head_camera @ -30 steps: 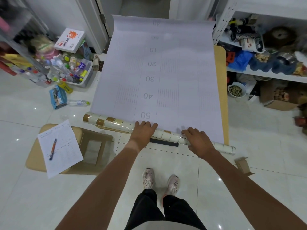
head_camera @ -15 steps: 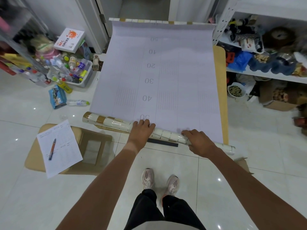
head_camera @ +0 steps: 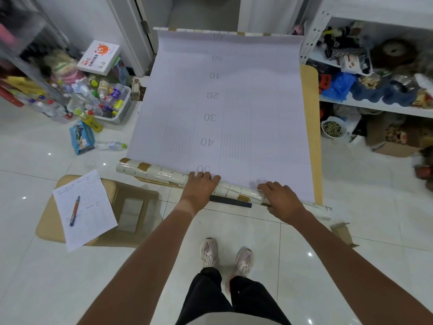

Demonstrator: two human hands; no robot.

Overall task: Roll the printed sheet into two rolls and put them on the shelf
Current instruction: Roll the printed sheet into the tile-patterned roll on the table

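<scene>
Compared with the frame one second earlier, the near roll [head_camera: 164, 175] has advanced over the printed "50", now half covered, and the far edge of the printed sheet [head_camera: 225, 102] has come into view at 12 o'clock with its tile-patterned curl [head_camera: 225, 32]. The sheet lies face down along a tan table [head_camera: 310, 127], most of its length unrolled, its numbers reading upside down from the wearer's side. The white shelf [head_camera: 375, 109], at 2 o'clock, is crowded with assorted items; no roll rests on it. The near roll runs across the table's near edge at 6 o'clock of the sheet, its ends overhanging the sheet's width. The left hand [head_camera: 202, 187] rests on the roll near its centre, fingers laid forward over the top; the right hand [head_camera: 280, 199] lies over the roll further to 3 o'clock, fingers draped across it; the two are set apart along the roll. Whether either thumb hooks beneath cannot be told. By judgement the task is early: the first roll is only begun, the greater part of the sheet remains to be wound, the second roll is not formed, and shelving has not started.
</scene>
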